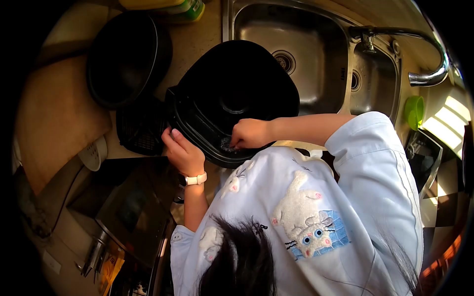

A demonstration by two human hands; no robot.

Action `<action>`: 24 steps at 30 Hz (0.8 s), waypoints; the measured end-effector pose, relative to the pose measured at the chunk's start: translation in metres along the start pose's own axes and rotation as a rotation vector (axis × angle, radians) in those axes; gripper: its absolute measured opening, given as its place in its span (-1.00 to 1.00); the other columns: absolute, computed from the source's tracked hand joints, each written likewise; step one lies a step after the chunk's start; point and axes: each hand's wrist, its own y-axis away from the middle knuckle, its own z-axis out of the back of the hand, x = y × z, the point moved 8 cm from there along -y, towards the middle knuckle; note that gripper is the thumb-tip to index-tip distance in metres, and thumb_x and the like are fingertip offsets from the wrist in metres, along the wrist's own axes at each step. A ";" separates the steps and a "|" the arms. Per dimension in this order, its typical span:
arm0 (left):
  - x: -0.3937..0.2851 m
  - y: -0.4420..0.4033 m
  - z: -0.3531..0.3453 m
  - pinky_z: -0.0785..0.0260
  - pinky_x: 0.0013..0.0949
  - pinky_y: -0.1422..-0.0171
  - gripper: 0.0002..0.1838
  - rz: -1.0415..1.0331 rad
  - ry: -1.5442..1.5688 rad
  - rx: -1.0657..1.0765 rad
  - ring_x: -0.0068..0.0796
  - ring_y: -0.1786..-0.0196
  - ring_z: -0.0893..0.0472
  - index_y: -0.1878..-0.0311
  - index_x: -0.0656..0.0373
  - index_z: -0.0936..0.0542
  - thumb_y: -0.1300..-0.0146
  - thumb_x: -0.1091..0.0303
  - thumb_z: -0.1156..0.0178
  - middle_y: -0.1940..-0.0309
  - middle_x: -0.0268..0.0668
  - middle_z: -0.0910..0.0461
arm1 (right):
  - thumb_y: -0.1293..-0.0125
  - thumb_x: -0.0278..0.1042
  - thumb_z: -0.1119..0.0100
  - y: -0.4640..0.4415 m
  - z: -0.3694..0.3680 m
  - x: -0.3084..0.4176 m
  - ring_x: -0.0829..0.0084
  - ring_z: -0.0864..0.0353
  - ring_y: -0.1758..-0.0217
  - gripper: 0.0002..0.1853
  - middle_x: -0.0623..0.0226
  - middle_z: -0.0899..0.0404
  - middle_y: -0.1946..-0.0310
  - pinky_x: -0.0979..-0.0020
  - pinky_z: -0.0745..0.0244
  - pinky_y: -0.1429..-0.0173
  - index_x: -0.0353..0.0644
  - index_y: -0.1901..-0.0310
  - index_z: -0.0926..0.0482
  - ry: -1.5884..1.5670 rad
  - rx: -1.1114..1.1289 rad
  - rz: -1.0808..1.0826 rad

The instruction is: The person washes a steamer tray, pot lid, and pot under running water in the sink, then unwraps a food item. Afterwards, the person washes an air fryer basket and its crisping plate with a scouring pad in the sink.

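A black air fryer drawer (247, 74), deep and rounded, sits tilted at the counter edge and partly over the sink. My left hand (185, 154), with a watch on its wrist, grips the drawer's left front corner with bent fingers. Against the drawer's front wall my right hand (251, 134) is closed, its fingers pressed round a small silvery steel wool scourer (225, 144). Most of the scourer is hidden by the fingers.
The double steel sink (316, 106) lies behind the drawer, with a chrome faucet (429, 79) at right. A black pot (126, 59) and a black mesh basket (140, 130) stand left. A green cup (414, 111) is far right.
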 end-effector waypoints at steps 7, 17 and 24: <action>-0.004 -0.001 0.002 -0.26 -0.20 0.49 -0.71 -0.049 -0.020 -0.001 0.00 0.51 -0.49 0.16 0.34 -0.35 -0.31 0.27 0.19 0.59 0.01 -0.49 | -0.04 -0.38 -0.07 0.019 0.005 0.024 0.24 -0.55 0.26 -0.81 0.22 -0.59 0.39 0.34 -0.46 0.15 -0.15 0.31 -0.62 0.045 -0.187 0.094; -0.004 -0.003 -0.001 -0.26 -0.22 0.55 -0.72 -0.047 0.019 0.022 -0.06 0.57 -0.50 0.19 0.33 -0.36 -0.31 0.27 0.18 0.64 -0.05 -0.48 | -0.07 -0.35 -0.08 0.026 0.006 0.037 0.22 -0.56 0.27 -0.82 0.16 -0.58 0.40 0.31 -0.45 0.19 -0.16 0.31 -0.62 -0.003 -0.271 0.162; -0.003 -0.003 -0.005 -0.25 -0.19 0.57 -0.73 -0.003 0.038 0.049 -0.06 0.59 -0.50 0.22 0.28 -0.38 -0.30 0.24 0.18 0.68 -0.09 -0.48 | -0.06 -0.40 -0.10 0.037 0.007 0.025 0.19 -0.53 0.24 -0.84 0.15 -0.55 0.36 0.31 -0.45 0.17 -0.22 0.32 -0.59 -0.009 -0.263 0.019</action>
